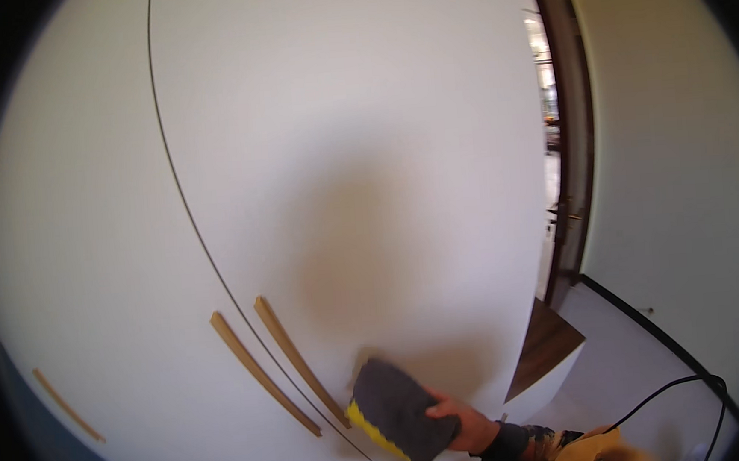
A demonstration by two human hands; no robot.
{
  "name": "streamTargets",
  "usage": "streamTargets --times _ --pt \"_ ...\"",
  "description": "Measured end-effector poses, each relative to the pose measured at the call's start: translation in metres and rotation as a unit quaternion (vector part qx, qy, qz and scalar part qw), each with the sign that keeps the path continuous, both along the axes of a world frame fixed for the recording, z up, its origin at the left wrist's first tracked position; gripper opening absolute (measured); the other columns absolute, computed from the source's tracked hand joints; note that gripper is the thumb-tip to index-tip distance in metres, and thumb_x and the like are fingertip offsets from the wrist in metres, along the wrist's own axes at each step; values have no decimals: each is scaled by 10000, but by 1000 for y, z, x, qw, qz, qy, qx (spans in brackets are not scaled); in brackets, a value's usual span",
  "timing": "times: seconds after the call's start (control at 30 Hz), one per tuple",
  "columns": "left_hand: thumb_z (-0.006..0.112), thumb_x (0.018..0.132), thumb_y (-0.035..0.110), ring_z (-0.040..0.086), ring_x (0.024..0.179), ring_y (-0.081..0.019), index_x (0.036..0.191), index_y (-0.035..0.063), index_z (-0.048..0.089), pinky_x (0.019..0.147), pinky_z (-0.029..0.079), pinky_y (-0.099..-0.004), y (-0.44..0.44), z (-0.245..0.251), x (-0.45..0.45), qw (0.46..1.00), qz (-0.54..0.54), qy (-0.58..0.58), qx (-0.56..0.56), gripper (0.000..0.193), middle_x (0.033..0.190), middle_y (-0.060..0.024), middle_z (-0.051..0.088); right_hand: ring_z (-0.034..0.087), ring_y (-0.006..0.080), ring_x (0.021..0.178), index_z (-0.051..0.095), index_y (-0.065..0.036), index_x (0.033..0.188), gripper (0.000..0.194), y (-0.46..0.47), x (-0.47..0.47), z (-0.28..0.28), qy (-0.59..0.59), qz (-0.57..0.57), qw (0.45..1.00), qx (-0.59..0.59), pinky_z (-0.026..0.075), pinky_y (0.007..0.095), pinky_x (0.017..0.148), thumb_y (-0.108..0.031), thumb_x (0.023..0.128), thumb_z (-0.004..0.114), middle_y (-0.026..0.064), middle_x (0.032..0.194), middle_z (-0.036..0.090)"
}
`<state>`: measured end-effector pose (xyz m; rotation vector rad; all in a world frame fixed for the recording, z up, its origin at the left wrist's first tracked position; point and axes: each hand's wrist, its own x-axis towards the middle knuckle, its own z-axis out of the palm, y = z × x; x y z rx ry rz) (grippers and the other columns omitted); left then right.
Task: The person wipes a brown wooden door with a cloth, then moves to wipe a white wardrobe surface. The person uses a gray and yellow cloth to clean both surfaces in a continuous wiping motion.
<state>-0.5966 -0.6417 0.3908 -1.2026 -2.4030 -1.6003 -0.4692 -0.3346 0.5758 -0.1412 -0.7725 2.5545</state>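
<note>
My right hand grips a thick dark grey cloth or pad with a yellow lower edge, which looks like a folded microfibre cloth. The pad is at the white wardrobe door, low down and just right of a long wooden handle. Whether it presses on the surface cannot be made out. A second wooden handle runs alongside, across the dark seam between two doors. My left hand is out of view.
Farther left is another wooden handle. A low cabinet with a brown wood-grain top stands beside the wardrobe's right edge. Beyond it is a dark brown door. A black cable loops at lower right, near a dark skirting board.
</note>
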Motion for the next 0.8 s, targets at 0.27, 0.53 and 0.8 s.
streamTargets --times 0.27,0.53,0.8 --pt "604 919 138 592 1010 -321 1228 -10 565 880 474 -403 -29 -19 -79 997 -74 3 -20 345 1142 -183 610 412 364 1312 376 31 1389 635 5 -42 121 17 -626 505 593 308 464 1086 30 788 581 232 1400 425" --pt "633 894 114 615 962 -283 1196 -27 571 842 498 -382 -24 -44 -125 995 -100 15 -7 339 1130 -190 617 395 355 1283 590 -61 1207 561 43 -123 143 -116 -640 107 752 237 605 1063 -328 738 744 162 1350 479" --pt "684 854 117 653 848 -271 1099 -6 625 738 536 -351 -10 -69 -154 982 -131 88 104 280 1042 -167 669 395 389 1267 567 -38 1227 569 31 -121 143 -186 -586 89 783 232 622 1051 -286 741 727 203 1337 470"
